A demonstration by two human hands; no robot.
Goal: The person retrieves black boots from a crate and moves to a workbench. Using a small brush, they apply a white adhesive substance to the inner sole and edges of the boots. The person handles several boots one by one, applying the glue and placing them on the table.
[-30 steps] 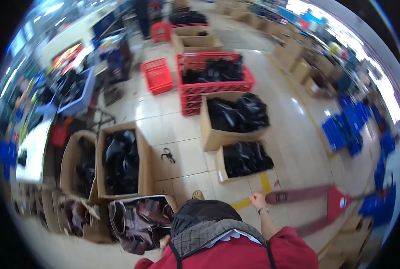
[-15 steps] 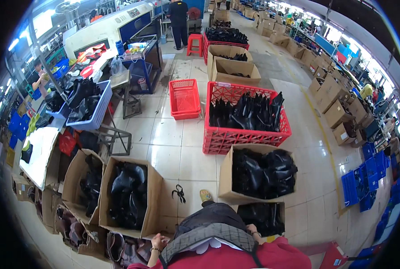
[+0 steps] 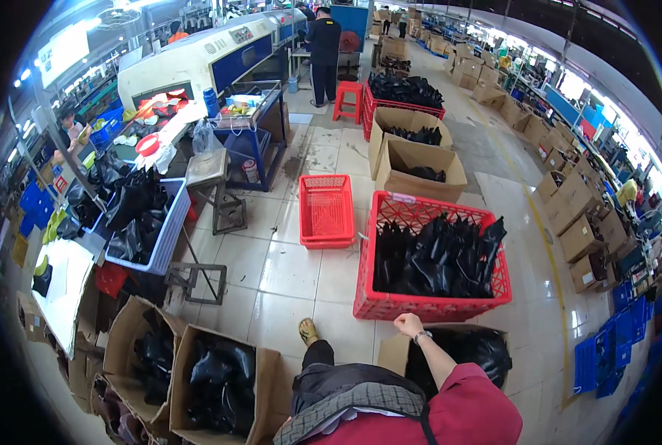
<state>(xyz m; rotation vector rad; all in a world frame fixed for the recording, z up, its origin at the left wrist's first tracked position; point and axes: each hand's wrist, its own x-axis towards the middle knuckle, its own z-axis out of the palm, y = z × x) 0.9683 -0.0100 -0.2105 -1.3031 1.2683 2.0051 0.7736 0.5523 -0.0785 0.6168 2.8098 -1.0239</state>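
Observation:
My right hand (image 3: 409, 324), with a bracelet at the wrist, hangs ahead of my body with its fingers curled in and nothing visible in them. It is over the rim of a cardboard box (image 3: 392, 354) that holds glossy black boots or boot uppers (image 3: 470, 354). Just beyond the hand stands a large red crate (image 3: 420, 306) packed with upright black boot uppers (image 3: 438, 256). My left hand cannot be made out; my body hides that side. One foot in a yellowish sandal (image 3: 309, 331) is forward on the tiles.
Two cardboard boxes (image 3: 268, 386) of black boots stand at my left. Ahead are stacked red baskets (image 3: 326, 243), a metal stand (image 3: 231, 215), a red stool (image 3: 348, 102) and more boxes (image 3: 422, 170). A blue-grey crate (image 3: 175, 222) sits left. A person in dark clothes (image 3: 323, 44) stands by a machine (image 3: 205, 55).
I have moved forward, so the crates and boxes sit nearer and lower. My right arm has swung ahead from my side. My left hand has gone out of sight.

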